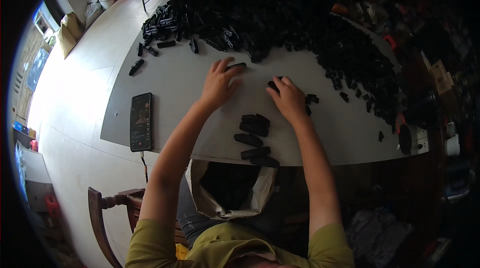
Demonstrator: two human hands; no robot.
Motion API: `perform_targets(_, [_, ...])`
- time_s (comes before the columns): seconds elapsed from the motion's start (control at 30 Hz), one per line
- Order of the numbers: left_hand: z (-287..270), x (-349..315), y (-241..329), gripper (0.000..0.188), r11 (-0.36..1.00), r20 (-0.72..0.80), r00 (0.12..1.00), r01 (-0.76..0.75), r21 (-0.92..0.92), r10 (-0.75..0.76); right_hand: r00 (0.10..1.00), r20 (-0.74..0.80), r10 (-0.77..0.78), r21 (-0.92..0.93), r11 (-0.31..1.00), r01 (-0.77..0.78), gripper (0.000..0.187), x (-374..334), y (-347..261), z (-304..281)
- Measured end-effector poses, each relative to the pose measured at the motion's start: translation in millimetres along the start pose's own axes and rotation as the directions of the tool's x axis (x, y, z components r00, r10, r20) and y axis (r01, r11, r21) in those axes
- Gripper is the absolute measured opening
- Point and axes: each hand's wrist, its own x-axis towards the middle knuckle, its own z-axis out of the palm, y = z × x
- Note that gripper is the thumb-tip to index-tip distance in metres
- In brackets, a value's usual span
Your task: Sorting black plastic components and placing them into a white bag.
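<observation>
On the grey tabletop [185,113], my left hand [218,85] has its thumb and fingers apart. Its fingertips are at a slim black plastic piece [237,66]; whether they press on it is hard to tell. To the right, my right hand [290,99] has thumb and fingers closed around a small black plastic piece [273,86], partly hidden by the fingers. Between my forearms, several longer black rounded pieces [248,140] lie in a loose column down to the table's front edge. A few small black parts [312,99] lie beside my right hand.
A big heap of black parts [300,28] covers the table's back and right side. A phone with a cable [141,122] lies at the left edge. Below the front edge, an opened pale sack [260,195] holds dark contents. A wooden chair [97,213] stands at lower left.
</observation>
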Motion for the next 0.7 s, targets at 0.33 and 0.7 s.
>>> perform_targets(0.33, [-2,-15,18,0.025,0.753,0.450,0.889,0.357,-0.553,-0.091,0.974,0.148,0.171,0.556,0.800,-0.225,0.023,-10,0,1])
perform_targets(0.7, [-3,-23,14,0.023,0.746,0.488,0.872,0.352,-0.565,-0.041,0.982,0.162,-0.093,0.260,0.964,0.049,0.021,-22,3,-13])
